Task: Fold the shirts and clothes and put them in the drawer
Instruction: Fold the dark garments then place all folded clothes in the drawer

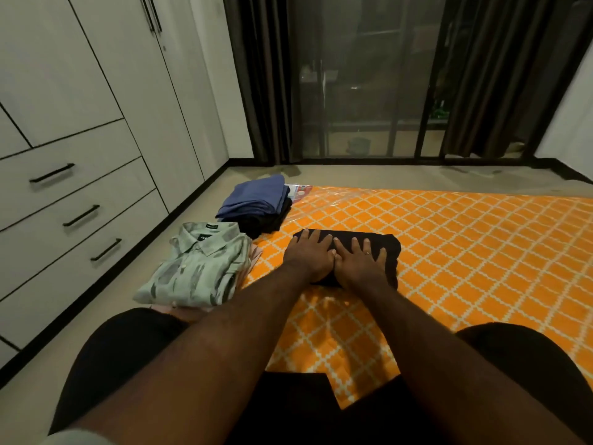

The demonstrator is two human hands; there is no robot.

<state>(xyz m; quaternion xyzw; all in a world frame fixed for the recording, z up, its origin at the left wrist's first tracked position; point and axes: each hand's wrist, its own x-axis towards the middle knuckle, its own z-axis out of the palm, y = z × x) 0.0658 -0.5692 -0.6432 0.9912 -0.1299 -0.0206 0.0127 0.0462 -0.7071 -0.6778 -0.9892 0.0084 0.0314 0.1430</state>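
Note:
A folded black garment lies on the orange patterned mat. My left hand and my right hand press flat on it side by side, fingers straight. To the left, on the floor, sits a folded pale green patterned shirt on top of a small pile. Behind it lies a stack with a folded blue garment over dark ones. The white drawers with black handles stand shut along the left wall.
White wardrobe doors rise above the drawers. Dark curtains and a glass sliding door fill the far wall. Bare floor runs between the mat and the drawers. My knees in dark shorts frame the near edge.

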